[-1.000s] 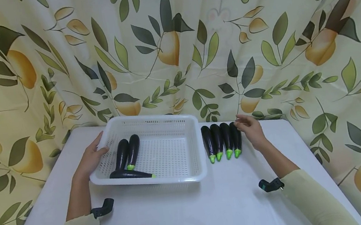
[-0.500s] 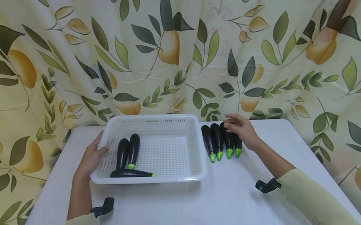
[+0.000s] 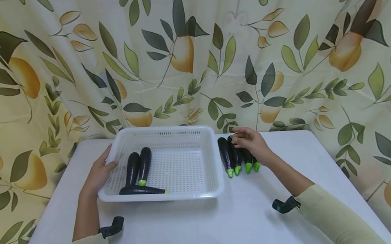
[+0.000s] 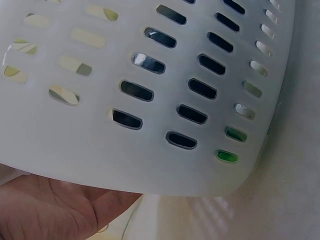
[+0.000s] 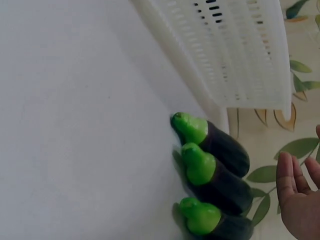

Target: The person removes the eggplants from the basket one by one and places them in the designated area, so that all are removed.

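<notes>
- Right hand (image 3: 254,144) is hovering over the row, fingers loosely bent and sitting a bit apart, gripping nothing; can't tell if a fingertip's touching.
- Left hand (image 3: 96,176) is holding the white basket (image 3: 159,130) by its left side, thumb hooking over the rim, other fingers mostly hiding behind the wall.
- Basket's carrying three eggplants (image 3: 144,164): two are lying side by side on the left, one's lying crosswise along the near wall, green tip pointing right. Mesh floor is showing across the right half.
- Four more eggplants (image 3: 236,160) are lying in a row just beside the basket's right wall, green ends facing the person, right pair partly hiding under the hand.
- Far table edge is running right behind them, leafy curtain (image 3: 156,53) rising beyond.
- White table (image 3: 196,237) is stretching out between the forearms and off to the right, giving elbow room.
</notes>
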### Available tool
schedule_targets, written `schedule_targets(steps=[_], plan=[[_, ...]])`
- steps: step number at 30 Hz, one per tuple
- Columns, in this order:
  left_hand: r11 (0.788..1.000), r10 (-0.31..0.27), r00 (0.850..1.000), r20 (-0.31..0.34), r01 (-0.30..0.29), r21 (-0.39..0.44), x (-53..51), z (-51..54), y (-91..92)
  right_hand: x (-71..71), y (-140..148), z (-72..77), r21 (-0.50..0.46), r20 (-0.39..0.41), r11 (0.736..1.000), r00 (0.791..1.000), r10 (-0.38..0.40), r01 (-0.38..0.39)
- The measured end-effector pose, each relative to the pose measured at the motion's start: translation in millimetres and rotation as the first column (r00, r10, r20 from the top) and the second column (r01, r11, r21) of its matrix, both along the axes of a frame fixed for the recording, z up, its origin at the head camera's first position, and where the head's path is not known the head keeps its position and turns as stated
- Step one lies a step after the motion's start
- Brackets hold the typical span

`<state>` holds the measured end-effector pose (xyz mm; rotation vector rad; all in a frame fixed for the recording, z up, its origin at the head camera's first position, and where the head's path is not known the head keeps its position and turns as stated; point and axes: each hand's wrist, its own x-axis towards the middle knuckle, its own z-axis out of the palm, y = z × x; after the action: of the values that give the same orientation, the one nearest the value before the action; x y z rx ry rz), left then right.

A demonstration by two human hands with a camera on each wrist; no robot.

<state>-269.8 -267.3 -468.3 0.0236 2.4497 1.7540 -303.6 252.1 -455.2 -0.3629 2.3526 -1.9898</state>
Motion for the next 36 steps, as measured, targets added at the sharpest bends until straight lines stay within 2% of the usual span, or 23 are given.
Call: schedule_targets(steps=[5,14,23,31,36], plan=[[1.0,-0.001,1.0,-0.008,0.001,0.008,-2.2,-0.7,-0.4,-1.7,-8,5.5,0.016,-0.022,0.999,0.999,0.033,-0.032],[1.0,0.007,1.0,0.019,-0.008,0.016,-4.9,-2.5,-0.1,-5.0,-27,19.2,0.041,-0.026,0.994,0.994,0.105,-0.104],[1.0,0.005,1.0,0.013,-0.005,0.007,-5.0,-0.6,0.0,-16.7,-52,31.2,0.065,-0.016,0.978,0.98,0.198,-0.197],[1.0,0.006,1.0,0.014,-0.006,0.01,-5.2,0.2,1.1,-24.7,-73,45.4,0.153,0.006,0.942,0.954,0.3,-0.297],[1.0,0.009,1.0,0.008,-0.009,0.0,-2.1,0.5,0.8,-31.6,-88,48.4,0.185,0.045,0.896,0.915,0.402,-0.403]])
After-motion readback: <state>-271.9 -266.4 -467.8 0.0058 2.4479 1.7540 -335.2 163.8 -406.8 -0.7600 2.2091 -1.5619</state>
